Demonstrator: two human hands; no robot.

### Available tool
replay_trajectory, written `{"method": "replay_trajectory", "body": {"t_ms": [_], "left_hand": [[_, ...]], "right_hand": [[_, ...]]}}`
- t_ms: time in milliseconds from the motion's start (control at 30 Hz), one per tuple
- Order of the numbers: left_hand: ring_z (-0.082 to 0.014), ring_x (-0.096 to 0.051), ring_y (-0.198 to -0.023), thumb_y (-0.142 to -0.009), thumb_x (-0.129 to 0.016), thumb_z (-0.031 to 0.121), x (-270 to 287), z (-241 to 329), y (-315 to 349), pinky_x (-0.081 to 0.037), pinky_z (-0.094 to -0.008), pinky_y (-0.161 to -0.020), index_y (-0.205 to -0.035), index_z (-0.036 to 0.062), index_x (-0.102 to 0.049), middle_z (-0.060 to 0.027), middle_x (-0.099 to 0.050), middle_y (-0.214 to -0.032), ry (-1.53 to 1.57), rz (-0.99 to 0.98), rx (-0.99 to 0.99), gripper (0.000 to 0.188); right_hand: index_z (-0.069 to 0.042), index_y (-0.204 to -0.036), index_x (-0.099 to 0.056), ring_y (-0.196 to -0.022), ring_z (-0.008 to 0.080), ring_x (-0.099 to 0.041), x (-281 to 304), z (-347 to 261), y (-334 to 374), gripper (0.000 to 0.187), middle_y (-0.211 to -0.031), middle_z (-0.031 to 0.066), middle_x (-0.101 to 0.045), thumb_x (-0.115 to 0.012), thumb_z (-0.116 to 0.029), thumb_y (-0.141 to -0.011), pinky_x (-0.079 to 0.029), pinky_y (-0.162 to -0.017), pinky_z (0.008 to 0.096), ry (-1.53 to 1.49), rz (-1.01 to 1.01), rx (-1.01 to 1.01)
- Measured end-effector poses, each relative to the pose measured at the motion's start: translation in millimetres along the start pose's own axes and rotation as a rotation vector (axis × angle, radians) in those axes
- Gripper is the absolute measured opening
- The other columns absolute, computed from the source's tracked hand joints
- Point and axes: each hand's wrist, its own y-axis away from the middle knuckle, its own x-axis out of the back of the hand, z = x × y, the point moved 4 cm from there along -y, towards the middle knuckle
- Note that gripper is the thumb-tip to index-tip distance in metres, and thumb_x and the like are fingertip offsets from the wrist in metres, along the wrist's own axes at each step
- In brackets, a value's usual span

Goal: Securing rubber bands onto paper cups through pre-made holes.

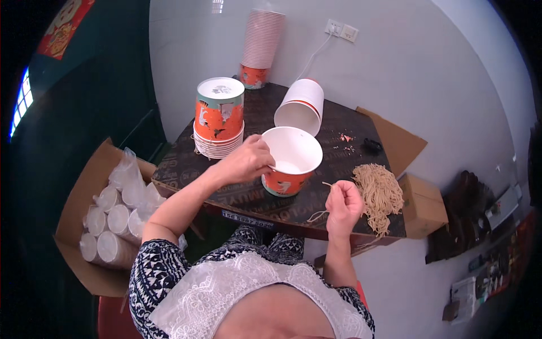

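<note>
An orange and green paper tub (287,182) with a white inside stands upright near the front edge of the dark table. My left hand (247,162) is closed on its left rim, fingers at the lip. To the right of the tub, my right hand (344,208) pinches a thin beige cord (318,216), one end of which sticks out past the fingertips toward the tub. Close beside that hand lies a tangled heap of beige cords (379,189). Upside-down tubs (219,120) are stacked to the left of the open tub, with cord hanging around their rims.
White nested tubs (307,93) lie on their side behind. A tall tub stack (263,39) stands at the back by the wall. Small crumbs (346,138) and a dark object (372,144) are at the right. Cardboard boxes flank the table; the left one holds bagged white tubs (113,226).
</note>
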Motion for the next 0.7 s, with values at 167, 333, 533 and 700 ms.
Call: {"method": "replay_trajectory", "body": {"t_ms": [167, 333, 533, 700], "left_hand": [[-0.0338, -0.065, -0.078, -0.08, -0.068, 0.01, -25.4, 26.0, -17.0, -0.052, -0.041, -0.078, -0.09, 0.0024, -0.066, -0.0147, -0.067, -0.079, 0.091, 0.034, 0.104, 0.013], [-0.0379, -0.067, -0.077, -0.08, -0.063, 0.005, -39.7, 38.6, -26.9, -0.053, -0.0462, -0.069, -0.095, -0.0013, -0.065, -0.0213, -0.068, -0.079, 0.12, 0.016, 0.173, 0.016], [-0.039, -0.067, -0.078, -0.082, -0.059, 0.002, -35.6, 48.6, -35.5, -0.054, -0.0443, -0.071, -0.1, -0.0048, -0.063, -0.0233, -0.067, -0.081, 0.18, 0.003, 0.214, 0.02], [-0.0383, -0.065, -0.089, -0.084, -0.059, 0.002, -18.7, 40.6, -36.2, -0.052, -0.0448, -0.079, -0.102, -0.0044, -0.063, -0.0222, -0.067, -0.091, 0.276, 0.107, 0.23, 0.02]], "right_hand": [[-0.002, -0.088, -0.058, -0.06, 0.0003, -0.039, -0.4, 21.5, 11.1, 0.007, -0.072, -0.0064, -0.049, -0.064, 0.001, -0.089, -0.033, -0.052, 0.017, 0.305, 0.145, 0.282], [-0.002, -0.085, -0.055, -0.054, 0.0055, -0.042, -3.9, 43.5, 18.9, 0.011, -0.067, -0.0005, -0.049, -0.065, 0.002, -0.087, -0.035, -0.049, 0.0215, 0.445, 0.144, 0.425], [-0.002, -0.084, -0.055, -0.055, 0.0075, -0.043, -6.6, 60.5, 21.4, 0.012, -0.067, 0.0015, -0.049, -0.064, 0.006, -0.085, -0.035, -0.049, 0.0229, 0.499, 0.128, 0.478], [-0.002, -0.083, -0.054, -0.052, 0.0084, -0.044, -8.6, 64.5, 19.6, 0.013, -0.065, 0.0016, -0.049, -0.065, 0.005, -0.085, -0.036, -0.048, 0.0241, 0.522, 0.134, 0.477]]}}
